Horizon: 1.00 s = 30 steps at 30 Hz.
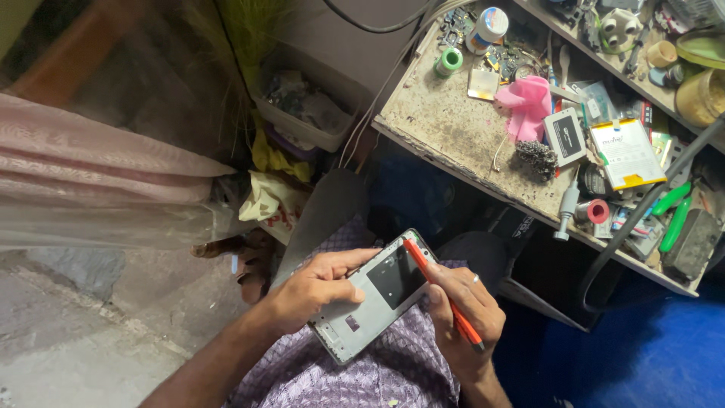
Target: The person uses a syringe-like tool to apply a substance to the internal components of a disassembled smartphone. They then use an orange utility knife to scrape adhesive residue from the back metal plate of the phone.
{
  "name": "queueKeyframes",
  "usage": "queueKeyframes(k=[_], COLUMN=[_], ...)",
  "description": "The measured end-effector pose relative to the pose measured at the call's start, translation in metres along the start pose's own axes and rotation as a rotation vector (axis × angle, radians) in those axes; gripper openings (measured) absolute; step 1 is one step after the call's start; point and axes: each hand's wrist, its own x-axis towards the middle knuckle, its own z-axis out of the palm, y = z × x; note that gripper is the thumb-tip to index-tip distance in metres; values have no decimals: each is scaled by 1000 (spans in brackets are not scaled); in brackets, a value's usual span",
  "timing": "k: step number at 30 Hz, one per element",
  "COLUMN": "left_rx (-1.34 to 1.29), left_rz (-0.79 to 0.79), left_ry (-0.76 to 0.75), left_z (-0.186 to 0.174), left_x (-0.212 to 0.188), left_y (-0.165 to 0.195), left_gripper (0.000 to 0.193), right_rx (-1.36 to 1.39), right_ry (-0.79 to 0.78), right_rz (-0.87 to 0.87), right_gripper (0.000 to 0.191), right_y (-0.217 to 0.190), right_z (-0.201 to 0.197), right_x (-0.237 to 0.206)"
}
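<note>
A cluttered workbench (445,121) holds a pink cloth (529,102) and green tape roll (450,60).

One opened phone (375,295) and one orange tool (442,291) are seen below the worktop (445,125); on the worktop, one green tape roll (449,60), one pink cloth (527,106) and two green-handled tools (672,211) are counted.

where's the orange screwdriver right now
In the head view, lower centre: the slim orange screwdriver is in the right hand, its tip on the opened grey phone.

Open room above the lap, cluttered workbench (453,125) close on the right.
</note>
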Motion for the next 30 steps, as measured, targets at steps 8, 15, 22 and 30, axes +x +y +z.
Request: queueKeyframes(k=[8, 15, 22, 30], left_rx=[27, 4, 20, 45], left_rz=[0, 1, 15, 30], left_ry=[-2, -3, -9, -11], left_z=[-3, 1, 4, 3], left_x=[2, 0, -1, 0], left_y=[-6, -3, 0, 0], left_gripper=[69, 70, 71, 70], right_rx=[-81, -76, -65, -73], right_ry=[-64, 22, 18, 16], right_rz=[-80, 7, 6, 10], right_gripper=[18, 19, 19, 19], right_y=[-2, -7, -7, -7], right_z=[2, 1, -1, -1], right_x=[-2, -1, 0, -1])
